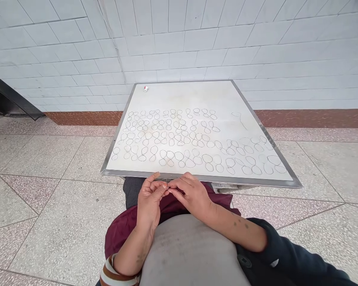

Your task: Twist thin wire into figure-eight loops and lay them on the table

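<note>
My left hand [150, 200] and my right hand [192, 195] meet just in front of the table's near edge, above my lap. Their fingertips pinch a short, thin wire [166, 186], which is barely visible between them. Beyond them, a white-topped table [179, 95] carries several rows of thin wire figure-eight loops [170, 139]. They lie flat across its middle and near side. My hands touch none of these loops. A small white and red object [146, 88] sits near the table's far left corner.
A metal rim [197, 178] edges the table, with its near side just beyond my hands. A loose wire shape [238, 119] lies apart at the right. A white tiled wall [179, 47] stands behind, above a terrazzo floor [47, 210].
</note>
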Available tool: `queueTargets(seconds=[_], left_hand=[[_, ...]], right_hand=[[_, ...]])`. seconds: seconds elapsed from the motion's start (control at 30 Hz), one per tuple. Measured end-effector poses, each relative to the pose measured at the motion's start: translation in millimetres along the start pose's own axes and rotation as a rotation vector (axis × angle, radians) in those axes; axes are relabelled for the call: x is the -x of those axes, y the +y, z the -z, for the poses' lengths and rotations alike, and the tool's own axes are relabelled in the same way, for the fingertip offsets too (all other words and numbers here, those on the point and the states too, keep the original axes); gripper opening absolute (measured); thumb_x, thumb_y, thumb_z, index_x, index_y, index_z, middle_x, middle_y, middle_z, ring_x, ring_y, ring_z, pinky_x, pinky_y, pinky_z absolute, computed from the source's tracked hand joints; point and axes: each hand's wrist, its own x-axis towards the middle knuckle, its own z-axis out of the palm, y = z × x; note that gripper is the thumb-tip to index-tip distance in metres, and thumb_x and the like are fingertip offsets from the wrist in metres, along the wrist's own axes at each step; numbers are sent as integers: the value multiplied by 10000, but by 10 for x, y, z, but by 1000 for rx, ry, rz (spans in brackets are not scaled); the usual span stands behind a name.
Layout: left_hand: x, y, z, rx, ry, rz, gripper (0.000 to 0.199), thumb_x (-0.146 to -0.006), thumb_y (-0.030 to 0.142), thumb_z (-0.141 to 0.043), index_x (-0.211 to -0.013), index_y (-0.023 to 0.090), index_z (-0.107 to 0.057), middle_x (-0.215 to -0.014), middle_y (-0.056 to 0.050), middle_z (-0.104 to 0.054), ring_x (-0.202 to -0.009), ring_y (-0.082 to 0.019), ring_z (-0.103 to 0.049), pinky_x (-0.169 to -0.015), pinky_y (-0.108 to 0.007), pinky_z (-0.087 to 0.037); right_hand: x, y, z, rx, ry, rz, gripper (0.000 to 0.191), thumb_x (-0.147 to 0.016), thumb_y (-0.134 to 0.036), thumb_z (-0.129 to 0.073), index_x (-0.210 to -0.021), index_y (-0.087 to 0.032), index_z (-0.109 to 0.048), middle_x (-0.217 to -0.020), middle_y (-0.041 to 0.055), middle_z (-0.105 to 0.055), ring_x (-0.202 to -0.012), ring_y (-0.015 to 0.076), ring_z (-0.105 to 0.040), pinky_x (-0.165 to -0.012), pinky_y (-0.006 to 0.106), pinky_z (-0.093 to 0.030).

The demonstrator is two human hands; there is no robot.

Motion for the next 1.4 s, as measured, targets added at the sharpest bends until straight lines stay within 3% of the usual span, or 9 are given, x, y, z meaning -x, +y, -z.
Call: queueTargets(seconds=[0.37,0.53,0.77,1.0,1.17,1.4], left_hand=[[-44,13,72,-140,-70,-87,400,-706,189,-774,-1080,188,-635,-731,24,-675,-652,-99,-586,-699,-253,-480],[-35,38,90,-226,-110,-71,438,-701,190,-769,-1113,200,-622,-718,32,-667,-624,-95,-581,-719,-259,-475],[-54,26,79,-298,-117,-51,377,-698,172,-746,-1058,187,-635,-696,31,-646,-621,-104,-572,-698,-264,-471],[-33,114,3,-311,-125,-52,459,-730,196,-746,-1165,202,-602,-732,33,-650,-671,-100,-583,-766,-262,-474],[10,134,3,-230,-177,-58,595,-706,183,-780,-1264,239,-579,-898,-8,-691,-876,-125,-613,-901,-276,-460],[-3,27,47,-245,-114,-101,490,-745,208,-754,-1215,210,-616,-867,-13,-716,-705,-97,-617,-776,-253,-506]], right_hand=[[-46,60,62,-123,-50,67,164,-947,-171,-505,-915,-232,-654,-763,20,-693,-706,167,-575,-718,340,-439],[-5,103,85,-140,-103,124,185,-946,-139,-501,-966,-241,-654,-844,22,-714,-754,166,-587,-756,335,-456],[60,124,38,-94,-129,122,189,-960,-159,-483,-943,-229,-658,-810,34,-695,-730,171,-575,-717,333,-449],[62,76,4,-93,26,37,125,-938,-167,-533,-896,-228,-634,-758,11,-692,-688,166,-540,-697,325,-451],[43,35,83,-102,91,-11,95,-923,-170,-564,-893,-218,-640,-767,27,-692,-710,171,-560,-696,334,-467],[56,15,83,-93,109,20,103,-924,-165,-572,-885,-214,-655,-785,19,-700,-729,159,-570,-697,318,-472]])
